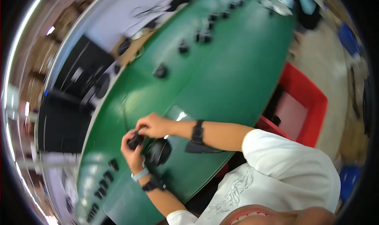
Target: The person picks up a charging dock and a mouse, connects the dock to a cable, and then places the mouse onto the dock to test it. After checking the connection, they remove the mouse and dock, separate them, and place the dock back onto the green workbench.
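Both my hands meet over the green table at the lower left. My left hand (133,153), closed, grips a small black part (135,141) whose exact kind I cannot make out. From the far side, the bent fingers of my right hand (154,125) pinch the same part at its top. Close beside my left hand sits a larger glossy black rounded object (158,151) on the table. Black straps circle both my forearms, and a pale band is on my left wrist.
Small black parts (103,184) stand in a row on the green table (233,79) at left; more black pieces (204,35) line its far side. A red bin (312,106) is by the right edge. Dark monitors (63,126) stand beyond, and a person (306,6) is at the far end.
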{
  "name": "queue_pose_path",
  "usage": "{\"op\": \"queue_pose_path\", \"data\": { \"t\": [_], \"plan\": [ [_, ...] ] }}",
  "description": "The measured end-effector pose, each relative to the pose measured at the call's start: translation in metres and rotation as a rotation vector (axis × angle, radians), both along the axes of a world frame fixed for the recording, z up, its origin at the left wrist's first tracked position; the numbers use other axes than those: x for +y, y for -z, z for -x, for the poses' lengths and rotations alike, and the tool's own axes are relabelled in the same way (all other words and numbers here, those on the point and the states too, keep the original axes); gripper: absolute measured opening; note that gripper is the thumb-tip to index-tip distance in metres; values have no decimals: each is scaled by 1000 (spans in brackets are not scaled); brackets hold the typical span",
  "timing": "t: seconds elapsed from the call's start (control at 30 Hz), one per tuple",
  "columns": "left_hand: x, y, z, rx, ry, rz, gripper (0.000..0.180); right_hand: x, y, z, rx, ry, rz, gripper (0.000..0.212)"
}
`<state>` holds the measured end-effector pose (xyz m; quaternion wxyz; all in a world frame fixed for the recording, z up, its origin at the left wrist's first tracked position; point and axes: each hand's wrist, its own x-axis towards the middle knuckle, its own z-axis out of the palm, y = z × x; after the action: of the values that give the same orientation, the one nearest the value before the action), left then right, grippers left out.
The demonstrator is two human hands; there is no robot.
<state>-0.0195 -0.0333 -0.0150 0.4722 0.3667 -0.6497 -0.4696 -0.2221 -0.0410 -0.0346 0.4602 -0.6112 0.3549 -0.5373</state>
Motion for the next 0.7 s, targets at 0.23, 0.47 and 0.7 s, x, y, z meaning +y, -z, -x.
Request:
{"op": "queue_pose_path", "data": {
  "t": [0.23,0.47,0.7],
  "plan": [
    [5,9,7,122,41,-112,47,8,14,7,-67,13,108,10],
    [7,-1,7,-36,78,-59,52,4,13,8,56,4,86,10],
    [13,-4,21,-83,35,-76,59,7,13,10,1,53,119,18]
  ]
}}
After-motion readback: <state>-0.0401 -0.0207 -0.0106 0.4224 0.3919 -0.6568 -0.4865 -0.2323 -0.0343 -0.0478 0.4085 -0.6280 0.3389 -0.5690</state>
